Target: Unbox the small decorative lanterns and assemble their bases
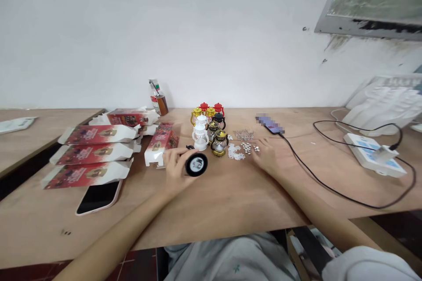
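My left hand (178, 164) is closed around a black mini lantern (197, 164), tipped so that its round underside, with a pale centre, faces me. On the table at the right, my right hand (264, 156) has its fingers stretched towards several small silver discs (256, 149), at or touching them. Just left of it lie more silver discs (245, 147), loose white plastic pieces (235, 152) and a pile of small metal parts (244, 135). Between my hands stand mini lanterns in rows, among them a white lantern (200, 137) and a black-and-gold lantern (219, 143).
Flat red printed boxes (89, 153) are stacked at the left, partly over a phone (99, 197). One red box (161, 142) stands beside the lanterns, with a bottle (158, 99) behind. Rightward are a cabled phone (269, 124), a power strip (374, 153) and white plastic bags (385, 101).
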`<state>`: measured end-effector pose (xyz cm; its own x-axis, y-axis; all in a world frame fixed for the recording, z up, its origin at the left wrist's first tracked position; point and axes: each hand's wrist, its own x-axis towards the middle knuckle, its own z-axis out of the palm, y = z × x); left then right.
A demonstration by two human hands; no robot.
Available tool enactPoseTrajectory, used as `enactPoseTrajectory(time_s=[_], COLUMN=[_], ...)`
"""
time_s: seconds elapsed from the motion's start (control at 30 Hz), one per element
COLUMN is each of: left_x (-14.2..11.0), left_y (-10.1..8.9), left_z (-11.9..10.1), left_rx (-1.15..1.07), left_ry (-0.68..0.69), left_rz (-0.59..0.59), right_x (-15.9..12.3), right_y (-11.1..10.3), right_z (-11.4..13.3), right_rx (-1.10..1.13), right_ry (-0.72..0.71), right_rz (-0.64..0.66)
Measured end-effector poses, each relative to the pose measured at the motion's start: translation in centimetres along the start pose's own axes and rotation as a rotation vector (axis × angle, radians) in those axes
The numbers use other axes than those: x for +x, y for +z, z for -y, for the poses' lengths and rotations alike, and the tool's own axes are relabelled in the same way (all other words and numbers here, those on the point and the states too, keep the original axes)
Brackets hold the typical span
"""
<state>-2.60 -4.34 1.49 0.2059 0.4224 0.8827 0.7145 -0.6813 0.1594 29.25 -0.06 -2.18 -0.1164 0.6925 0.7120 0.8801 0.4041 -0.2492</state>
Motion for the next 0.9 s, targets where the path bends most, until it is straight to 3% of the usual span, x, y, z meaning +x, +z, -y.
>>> enactPoseTrajectory(time_s=[0.13,0.23,0.33,0.5,0.63,0.9], left_x=[-0.8,-1.1,-1.1,-1.0,-0.9,-0.3], left_y=[1.2,1.9,2.5,4.1,5.7,6.2], left_z=[-0.8,-1.4,-2.0,-3.4,-4.6,-4.8], left_rx=[-0.032,-0.095,-0.230,-0.468,-0.491,-0.458], left_ry=[0.126,0.263,0.321,0.116,-0.053,0.027], left_rz=[0.120,0.243,0.265,0.206,0.139,0.171], right_x=[-0.5,-0.7,-0.6,-0.3,-0.3,-0.1], right_y=[-0.8,-0.8,-0.4,0.4,0.7,0.7], right_z=[-3.5,-4.1,-3.9,-4.2,-4.7,-4.0], right_rx=[0.084,0.112,0.081,0.061,0.074,0.017], right_ry=[0.058,-0.004,-0.100,-0.161,-0.174,-0.165], right_rz=[0.126,0.211,0.276,0.288,0.256,0.217])
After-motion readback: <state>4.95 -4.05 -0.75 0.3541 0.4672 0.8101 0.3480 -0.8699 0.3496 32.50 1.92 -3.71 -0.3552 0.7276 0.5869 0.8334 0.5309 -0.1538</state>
